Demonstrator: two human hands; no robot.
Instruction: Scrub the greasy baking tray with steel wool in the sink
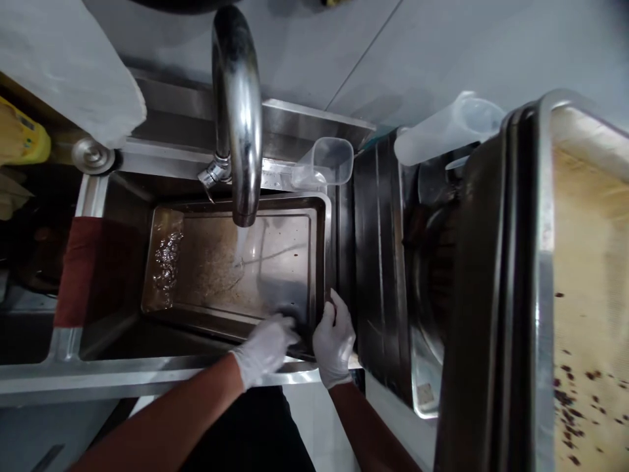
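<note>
Steadily brace the rectangular stained steel tray [287, 259], white-gloved right hand [334, 337] clenched on its near-right rim; scrub its near edge, white-gloved left hand [265, 345] fingers bent, grasp impossible to tell.

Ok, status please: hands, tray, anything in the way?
Left hand on tray, right hand grips its rim. Tray in sink. Faucet over it, water running.

I note a steel faucet [240, 118] arching over the sink [147, 379], water running from its spout. A clear measuring cup [330, 160] stands on the back ledge. A red cloth [78, 269] drapes the sink's left wall. To the right are stacked dark trays [491, 295], a crumb-spotted paper lining [590, 295] and a clear jug [442, 134].
</note>
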